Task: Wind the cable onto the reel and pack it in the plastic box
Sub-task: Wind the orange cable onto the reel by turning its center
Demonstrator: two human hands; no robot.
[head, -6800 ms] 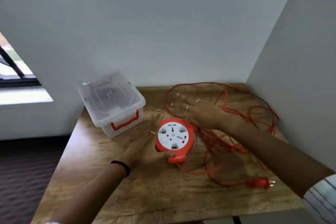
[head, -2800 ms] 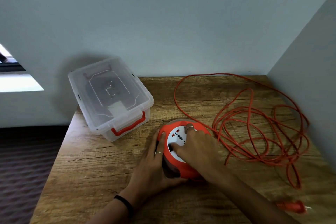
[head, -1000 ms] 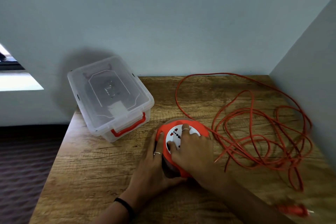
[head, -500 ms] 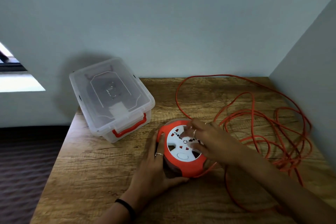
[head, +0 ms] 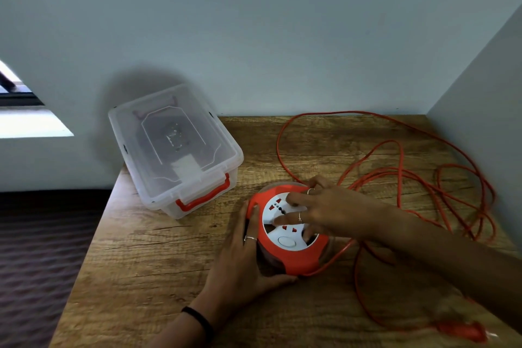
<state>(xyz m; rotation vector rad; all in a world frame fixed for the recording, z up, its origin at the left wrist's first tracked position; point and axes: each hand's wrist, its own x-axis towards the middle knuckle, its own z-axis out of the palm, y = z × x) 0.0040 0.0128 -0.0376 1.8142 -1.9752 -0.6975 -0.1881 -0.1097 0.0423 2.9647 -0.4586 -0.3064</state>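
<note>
Since half a second ago the right hand (head: 324, 213) has swung round on the white socket face, fingers now spread and hooked into its recesses, and the plug (head: 463, 330) has slid into view at the near right edge as cable (head: 401, 175) is drawn in. The reel (head: 288, 234) sits mid-tabletop (head: 158, 260), the left hand (head: 245, 257) cupped against its orange rim with the thumb underneath, steadying it. The reel looks like rigid, fairly light plastic, likely to skate on smooth wood unless braced; the rim is the place to hold, the face recesses the place to turn. The cable is thin and limp, lying in loose overlapping loops at the right, and may snag or kink as it feeds. Room is tight there: a wall runs beside the loops. The plastic box (head: 172, 147), lid on, overhangs the far left corner; open tabletop lies in front.
</note>
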